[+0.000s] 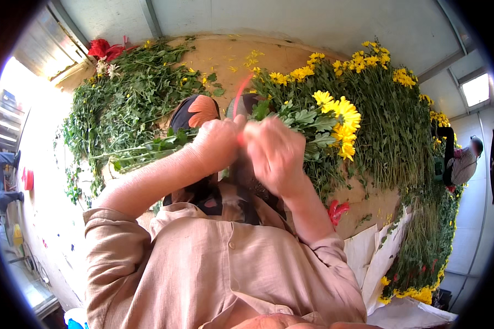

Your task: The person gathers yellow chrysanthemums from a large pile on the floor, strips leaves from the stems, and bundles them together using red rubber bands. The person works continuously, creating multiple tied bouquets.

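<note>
A bunch of yellow chrysanthemums point(343, 123) lies across my lap, blooms to the right and stems running out to the left. My left hand point(219, 143) is closed over the middle of the stems, pinching a thin red tie strip point(242, 94) whose loose end sticks up. Right against it, my right hand point(275, 154) is curled and blurred by motion, with a bit of red at its fingertips. Where the strip goes round the stems is hidden by my hands. Patterned cloth point(196, 114) covers my knees under the bunch.
Loose cut greenery point(121, 101) is heaped at the left, with red strips point(105, 49) behind it. Long rows of yellow chrysanthemums point(379, 120) lie at the right. A red ribbon point(337, 211) is by my right elbow. People are at the far right point(462, 164) and far left point(5, 183).
</note>
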Tool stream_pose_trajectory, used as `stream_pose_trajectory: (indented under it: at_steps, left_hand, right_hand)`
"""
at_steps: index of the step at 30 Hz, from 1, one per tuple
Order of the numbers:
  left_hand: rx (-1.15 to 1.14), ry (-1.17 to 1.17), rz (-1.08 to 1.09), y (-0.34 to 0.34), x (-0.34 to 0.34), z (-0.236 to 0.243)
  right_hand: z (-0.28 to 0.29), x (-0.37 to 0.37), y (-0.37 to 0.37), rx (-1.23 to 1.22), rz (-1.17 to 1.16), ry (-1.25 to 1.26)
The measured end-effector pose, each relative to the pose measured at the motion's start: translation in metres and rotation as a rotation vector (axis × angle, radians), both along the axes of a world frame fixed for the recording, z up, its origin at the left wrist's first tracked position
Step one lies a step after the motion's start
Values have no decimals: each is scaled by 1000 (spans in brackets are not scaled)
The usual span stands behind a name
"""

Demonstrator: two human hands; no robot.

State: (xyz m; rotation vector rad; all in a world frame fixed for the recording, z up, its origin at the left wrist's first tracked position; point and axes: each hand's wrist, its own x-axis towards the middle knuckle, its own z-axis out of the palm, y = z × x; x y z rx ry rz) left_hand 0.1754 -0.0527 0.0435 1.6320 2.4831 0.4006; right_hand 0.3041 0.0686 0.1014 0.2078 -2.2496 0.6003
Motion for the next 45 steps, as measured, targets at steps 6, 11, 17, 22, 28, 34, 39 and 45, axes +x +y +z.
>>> stream_pose_trajectory:
  at_steps: [6,11,17,22,28,34,39,45]
  left_hand:
    - [-184,76,-31,-10,3,4]
    - [-290,41,-235,-30,-36,57]
    - [-34,344,-335,-38,-64,112]
    - [306,-440,-381,-47,-45,79]
    - [537,-1576,201,-41,-39,22]
    - [487,-1539,75,-34,-41,16]
    - [460,-1322,139,-22,-18,22]
    - [451,-1260,297,-23,-16,16]
  right_hand:
    - [-35,-75,11,120,-235,-116]
    - [-52,-93,4,70,-254,-249]
    - [-57,-95,7,45,-198,-220]
    - [-49,-93,14,-107,-242,-324]
    - [-40,-81,19,-421,-1,-61]
    - [-32,-63,20,-507,114,-23]
    - [-36,-65,18,-528,156,-80]
    - [-19,-49,20,-1009,198,-217]
